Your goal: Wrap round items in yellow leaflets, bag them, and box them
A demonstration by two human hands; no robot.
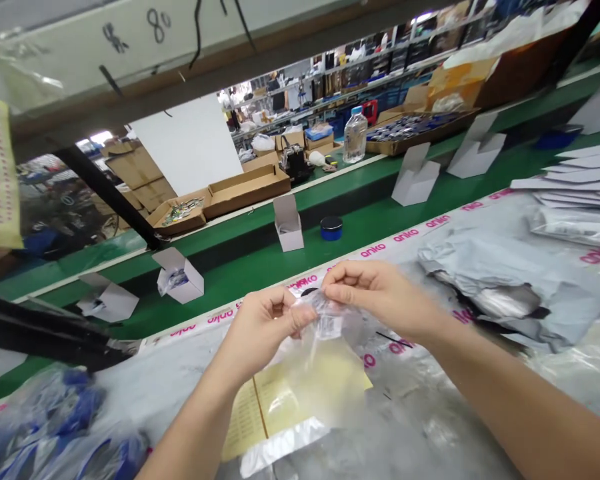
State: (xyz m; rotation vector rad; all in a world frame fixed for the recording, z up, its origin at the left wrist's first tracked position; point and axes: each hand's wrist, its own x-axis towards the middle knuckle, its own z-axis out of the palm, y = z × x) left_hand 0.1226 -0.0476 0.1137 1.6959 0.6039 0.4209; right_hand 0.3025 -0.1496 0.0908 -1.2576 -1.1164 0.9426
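Note:
Between my two hands is a clear plastic bag (pixel 329 327) with a small white label on it. My left hand (pixel 275 327) pinches its left upper edge between thumb and fingers. The right hand (pixel 367 293) is closed on the upper right of the same bag. Something dark shows just behind the fingertips, too small to make out. Below the bag, yellow printed sheets (pixel 300 393) lie on the plastic-covered table (pixel 430 413). The lower part of the bag is blurred.
Open white boxes (pixel 289 230) and a blue round tin with a dark lid (pixel 331 229) stand on the green conveyor (pixel 240 257). Bagged blue items (pixel 55 427) lie at lower left. A torn grey plastic mailer (pixel 520 287) and stacked white cartons (pixel 575 173) are on the right.

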